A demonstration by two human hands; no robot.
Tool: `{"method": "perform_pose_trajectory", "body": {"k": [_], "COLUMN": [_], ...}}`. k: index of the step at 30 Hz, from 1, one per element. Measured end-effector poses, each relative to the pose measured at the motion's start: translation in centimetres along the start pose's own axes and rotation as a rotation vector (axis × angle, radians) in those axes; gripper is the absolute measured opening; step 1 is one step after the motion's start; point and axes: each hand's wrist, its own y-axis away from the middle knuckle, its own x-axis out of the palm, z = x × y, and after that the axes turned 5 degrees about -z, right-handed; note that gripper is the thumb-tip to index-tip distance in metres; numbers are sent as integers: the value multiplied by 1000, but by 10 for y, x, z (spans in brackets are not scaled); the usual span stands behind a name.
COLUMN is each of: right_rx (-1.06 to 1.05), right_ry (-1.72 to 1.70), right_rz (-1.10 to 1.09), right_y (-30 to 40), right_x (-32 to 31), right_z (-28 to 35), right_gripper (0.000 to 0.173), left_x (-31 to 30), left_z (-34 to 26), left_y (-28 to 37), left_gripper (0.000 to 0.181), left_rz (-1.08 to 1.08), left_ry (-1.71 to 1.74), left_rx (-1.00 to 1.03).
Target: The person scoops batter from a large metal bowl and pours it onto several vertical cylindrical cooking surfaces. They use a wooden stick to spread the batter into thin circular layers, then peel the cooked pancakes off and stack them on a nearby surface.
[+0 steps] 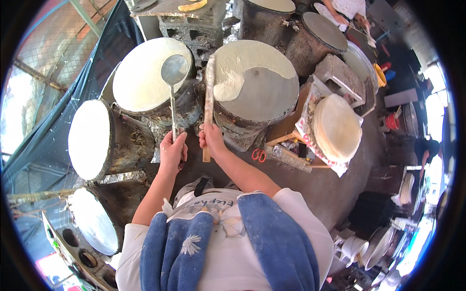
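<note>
My left hand (172,150) is closed around the handle of a metal ladle (174,70), whose round bowl is over the pale surface of the left griddle (140,78). In my right hand (212,140) is a long wooden spreader (209,91), coated with pale batter along its upper part. Its far end lies at the left rim of the central round griddle (271,98). Pale batter (230,86) covers that griddle's upper and left parts in a curved band, while grey surface shows at the lower right. A stack of thin round flatbreads (336,127) rests on printed wrapping at the right.
Drum-like stoves with white-topped griddles (90,140) line the left side. Further griddles (324,31) stand ahead, near another person's hands (360,22). Concrete blocks (340,78) sit between the griddles and the bread. A wooden frame (291,140) stands low at the right.
</note>
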Motion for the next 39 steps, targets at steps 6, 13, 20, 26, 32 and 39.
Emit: {"method": "perform_pose_trajectory", "body": {"k": [6,13,20,26,32,39], "right_rx": [-29,-104,-39,-99,32,-38], "right_ry": [-175,75,-94,224,153,216], "right_rz": [-184,-207,-191,-160,-245,-106], "right_y": [66,13,75,36,56,75], "right_x": [-7,11,-37,-27,-101,-101], "right_z": [-15,-27,-16,-18,10,13], "right_gripper": [23,29,32,37,41,43], "left_x": [-39,-41,-26,-7,13,40], "left_z": [-1,-2,8,5,8,20], "left_y": [-9,-12,-18,-4,4,18], "left_gripper": [16,18,17,16,15,15], "left_rz": [77,156,221,191,207,222], "left_ry": [-29,-96,-14,-91,-134,-85], "left_rx": [-22,-49,-20,-27,-4,7]}}
